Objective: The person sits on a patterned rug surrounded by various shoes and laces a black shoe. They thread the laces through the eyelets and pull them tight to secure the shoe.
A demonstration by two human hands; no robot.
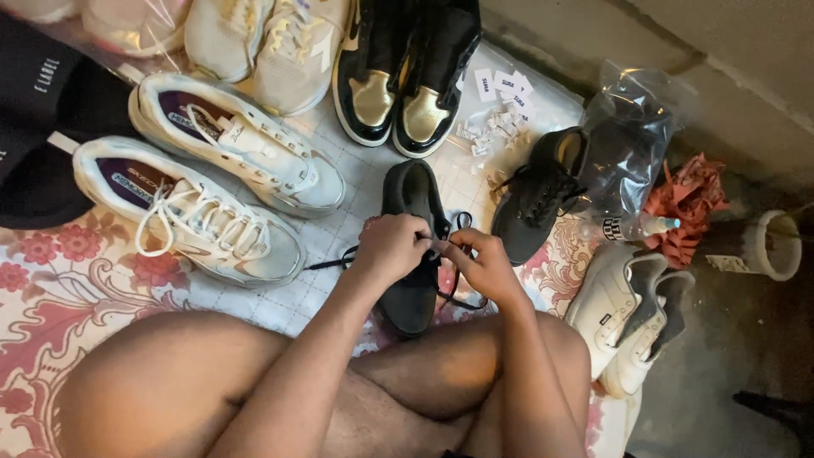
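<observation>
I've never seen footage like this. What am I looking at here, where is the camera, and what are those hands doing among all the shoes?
There is no machine here: a person sits cross-legged on a flowered cloth, and the one camera is worn on their head, looking down. The left hand and right hand meet over a black shoe, pinching its black lace in their fingers. Its partner, another black shoe, lies to the right beside a clear plastic bag. Around them lie a pair of white sneakers, black and gold shoes, white slip-ons and some small paper tags.
</observation>
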